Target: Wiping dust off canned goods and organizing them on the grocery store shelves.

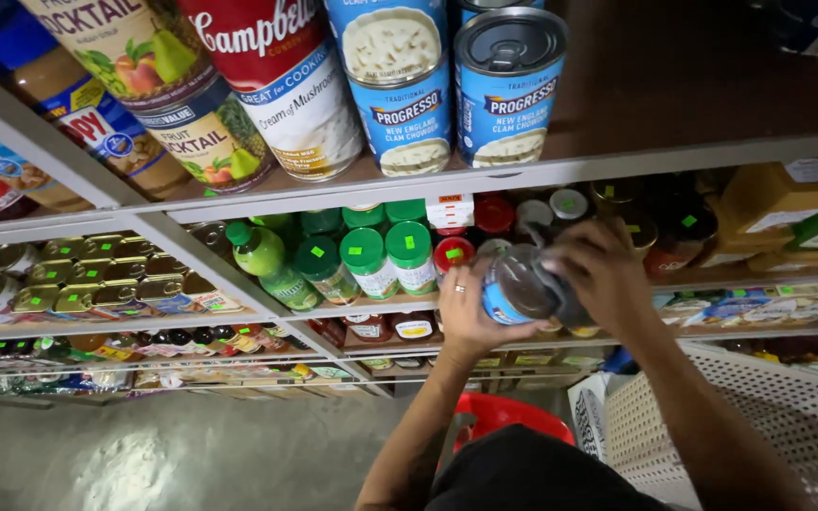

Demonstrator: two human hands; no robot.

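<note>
Left hand [466, 317] is cupping a blue-labelled jar [515, 289] in front of the middle shelf [371, 308]; right hand [603, 274] is clenching its fingers over the lid; jar probably rigid, weighty, smooth, possibly breakable; body grip is appearing safest.
</note>
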